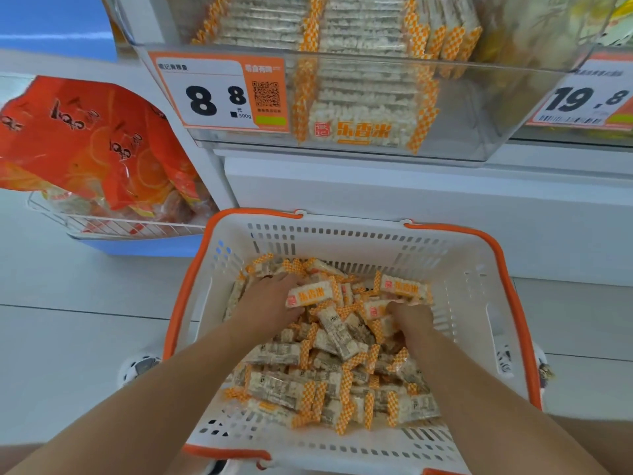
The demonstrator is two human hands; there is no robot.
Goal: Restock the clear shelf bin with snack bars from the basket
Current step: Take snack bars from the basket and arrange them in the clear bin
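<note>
1. Our left hand [270,299] grips a snack bar [310,293] in the basket [479,289]
2. Our right hand [412,318] digs, fingers curled, into the loose bars; its grasp we cannot tell
3. Above the basket rim stands the clear bin [479,108], open-topped, rows stacked toward its left and middle

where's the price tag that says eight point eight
In the head view it is upper left of centre, the price tag stuck on the front wall of the clear bin, above the basket and right of the orange bags.

Basket [479,286]: my left hand [270,299] and right hand [412,318] dug into snack bars [308,385].
Clear shelf bin [479,108]: bars stacked in rows.
</note>
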